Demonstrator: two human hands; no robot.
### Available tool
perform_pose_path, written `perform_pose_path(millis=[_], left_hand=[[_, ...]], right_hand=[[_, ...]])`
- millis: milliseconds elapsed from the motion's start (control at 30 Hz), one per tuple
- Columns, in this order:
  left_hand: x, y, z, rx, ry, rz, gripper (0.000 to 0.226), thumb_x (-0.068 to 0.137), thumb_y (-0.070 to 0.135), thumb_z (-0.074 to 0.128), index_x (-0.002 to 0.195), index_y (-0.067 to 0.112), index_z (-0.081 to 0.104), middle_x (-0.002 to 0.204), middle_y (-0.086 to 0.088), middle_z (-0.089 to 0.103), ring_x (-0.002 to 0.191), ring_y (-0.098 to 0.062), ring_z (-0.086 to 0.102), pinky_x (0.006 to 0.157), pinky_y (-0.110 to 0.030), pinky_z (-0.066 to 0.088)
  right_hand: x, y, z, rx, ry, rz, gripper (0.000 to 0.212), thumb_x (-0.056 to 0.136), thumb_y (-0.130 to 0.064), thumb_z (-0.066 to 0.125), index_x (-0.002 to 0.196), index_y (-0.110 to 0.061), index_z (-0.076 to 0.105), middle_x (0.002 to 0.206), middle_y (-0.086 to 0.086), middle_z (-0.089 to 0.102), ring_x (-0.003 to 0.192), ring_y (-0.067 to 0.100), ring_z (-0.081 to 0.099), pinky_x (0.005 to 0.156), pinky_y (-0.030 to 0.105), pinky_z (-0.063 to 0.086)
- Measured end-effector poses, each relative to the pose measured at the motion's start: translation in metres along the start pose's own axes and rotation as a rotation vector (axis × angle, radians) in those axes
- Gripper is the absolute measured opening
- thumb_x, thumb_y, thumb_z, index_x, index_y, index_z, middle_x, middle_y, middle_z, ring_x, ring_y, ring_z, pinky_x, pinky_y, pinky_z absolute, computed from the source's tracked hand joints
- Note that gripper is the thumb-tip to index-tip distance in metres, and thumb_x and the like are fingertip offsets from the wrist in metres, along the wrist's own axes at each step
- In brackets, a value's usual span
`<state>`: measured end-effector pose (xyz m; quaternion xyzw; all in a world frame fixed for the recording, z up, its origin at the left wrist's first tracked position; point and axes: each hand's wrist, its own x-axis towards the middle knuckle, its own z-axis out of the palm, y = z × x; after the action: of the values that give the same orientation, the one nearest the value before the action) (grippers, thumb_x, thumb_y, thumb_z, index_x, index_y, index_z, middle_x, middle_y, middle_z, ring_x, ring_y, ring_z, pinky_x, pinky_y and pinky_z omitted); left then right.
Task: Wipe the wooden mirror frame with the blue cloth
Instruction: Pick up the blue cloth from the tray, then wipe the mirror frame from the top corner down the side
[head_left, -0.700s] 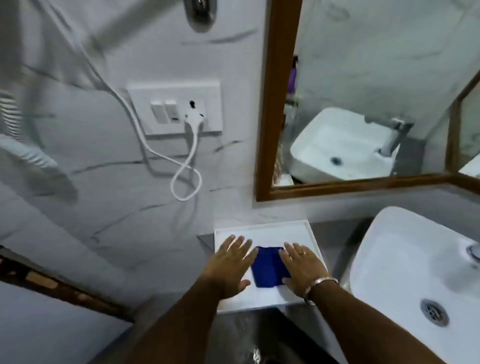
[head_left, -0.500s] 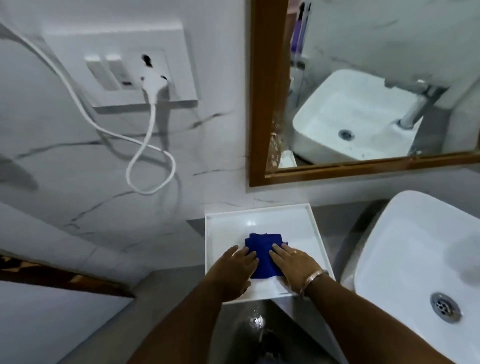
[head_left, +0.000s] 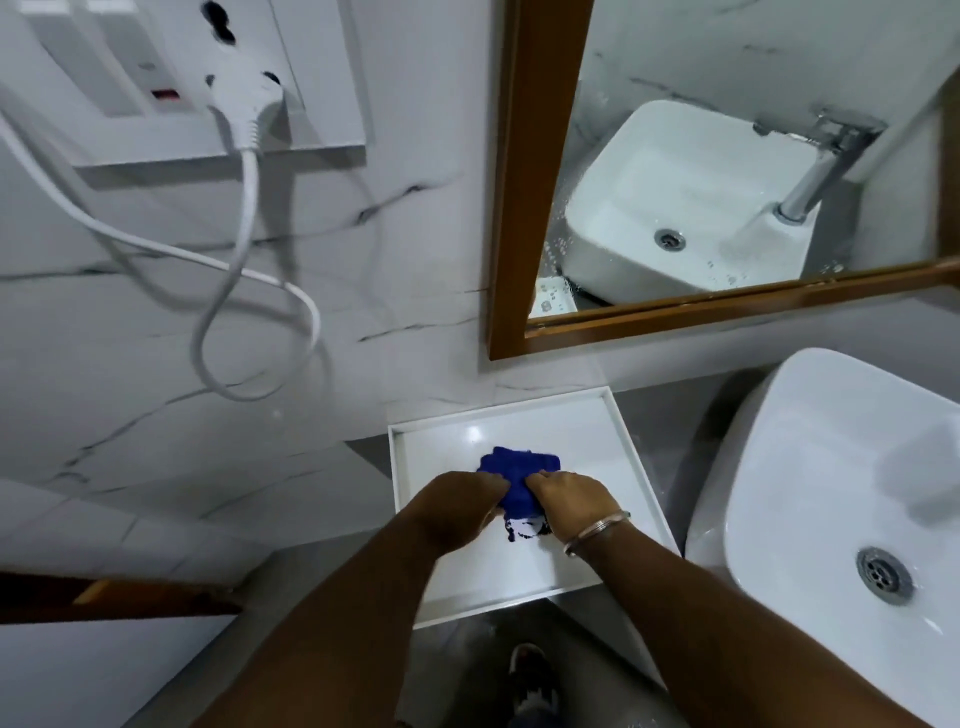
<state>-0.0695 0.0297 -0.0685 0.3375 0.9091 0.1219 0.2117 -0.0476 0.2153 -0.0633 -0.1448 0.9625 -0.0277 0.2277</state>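
Head view shows both hands gathered on the blue cloth (head_left: 519, 470) in the lower middle of the frame; the left hand (head_left: 457, 512) has its fingers curled onto the cloth's left side, and the right hand (head_left: 569, 499) pinches its right side, a metal bangle (head_left: 597, 530) on that wrist; the cloth is bunched between them, and lies in the white tray (head_left: 623, 447), which sits on the grey counter just left of the white basin (head_left: 810, 467). By my reading the step in hand is picking up the cloth; no wiping has begun, since the wooden mirror frame (head_left: 535, 171) stands well above in the upper right, untouched. The next move calls for lifting the cloth clear of the tray and carrying it up to the frame's nearest stretch, the lower left corner; a firm, flat fold would serve the narrow wood better than a loose bunch. No brand, label or writing can be read anywhere; the socket plate (head_left: 322, 93) at upper left, with a white plug (head_left: 249, 98) in it, shows none.
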Motion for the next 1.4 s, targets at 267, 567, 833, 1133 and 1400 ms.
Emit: perform_pose_path(millis=[267, 567, 833, 1133, 1400], left_hand=[[-0.036, 0.030, -0.125, 0.002, 0.150, 0.037, 0.023, 0.103, 0.022, 0.040, 0.117, 0.015, 0.056, 0.112, -0.010, 0.064, 0.092, -0.022, 0.058, 0.079, -0.033, 0.043], [-0.083, 0.131, -0.290, 0.020, 0.650, 0.272, 0.020, 0.095, 0.025, 0.057, 0.114, 0.022, 0.061, 0.107, -0.002, 0.070, 0.092, -0.023, 0.066, 0.081, -0.041, 0.054], [-0.128, 0.201, -0.478, 0.575, 1.297, 0.511, 0.042, 0.074, -0.007, 0.073, 0.115, 0.001, 0.069, 0.115, -0.017, 0.072, 0.102, -0.033, 0.070, 0.071, -0.041, 0.063], [-0.154, 0.248, -0.631, 0.822, 1.675, 0.522, 0.032, 0.075, -0.005, 0.078, 0.107, -0.004, 0.073, 0.112, -0.022, 0.073, 0.101, -0.035, 0.071, 0.084, -0.044, 0.061], [-0.178, 0.281, -0.723, 1.074, 1.701, 0.176, 0.033, 0.084, 0.016, 0.075, 0.115, 0.007, 0.070, 0.112, -0.012, 0.074, 0.098, -0.032, 0.070, 0.084, -0.044, 0.060]], right_hand=[[-0.047, -0.023, -0.118, 0.033, 0.167, 0.096, 0.020, 0.092, -0.016, 0.052, 0.112, -0.017, 0.057, 0.102, 0.011, 0.069, 0.091, 0.030, 0.065, 0.075, 0.036, 0.052], [-0.173, -0.029, -0.308, -0.218, 0.631, 0.161, 0.027, 0.090, -0.016, 0.055, 0.115, -0.023, 0.060, 0.105, 0.008, 0.070, 0.097, 0.030, 0.064, 0.082, 0.040, 0.051], [-0.249, -0.032, -0.483, -0.415, 1.233, 0.054, 0.039, 0.086, 0.001, 0.057, 0.121, -0.013, 0.064, 0.110, 0.012, 0.074, 0.089, 0.035, 0.071, 0.069, 0.043, 0.058], [-0.279, -0.029, -0.636, -0.694, 1.612, -0.142, 0.062, 0.075, 0.003, 0.070, 0.134, -0.011, 0.056, 0.129, 0.023, 0.062, 0.107, 0.037, 0.068, 0.068, 0.045, 0.063], [-0.290, -0.041, -0.730, -0.684, 1.690, -0.108, 0.068, 0.091, -0.009, 0.039, 0.154, -0.024, 0.018, 0.158, 0.017, 0.027, 0.142, 0.035, 0.035, 0.101, 0.045, 0.048]])
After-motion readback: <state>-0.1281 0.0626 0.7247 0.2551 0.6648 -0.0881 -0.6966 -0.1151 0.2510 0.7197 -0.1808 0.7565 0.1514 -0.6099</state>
